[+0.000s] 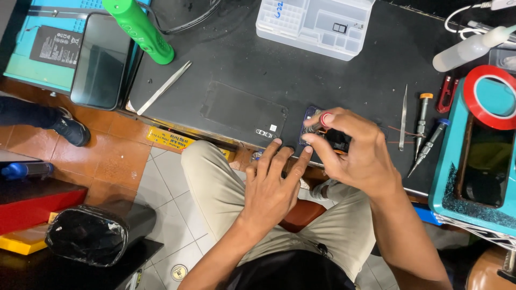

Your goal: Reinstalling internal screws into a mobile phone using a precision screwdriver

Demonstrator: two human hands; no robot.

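Left hand [271,188], nearest, pressed spread fingertips on the near edge of the opened phone [325,137] to steady it on the worktop [236,64], while right hand [357,147] kept its grip clamped on a red-capped screwdriver [318,123] upright over it.

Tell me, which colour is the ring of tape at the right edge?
The ring of tape is red, seen in the head view.

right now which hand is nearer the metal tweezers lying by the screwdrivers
Right. The right hand sits just left of the tweezers, over the opened phone; the left hand rests farther left at the mat's front edge.
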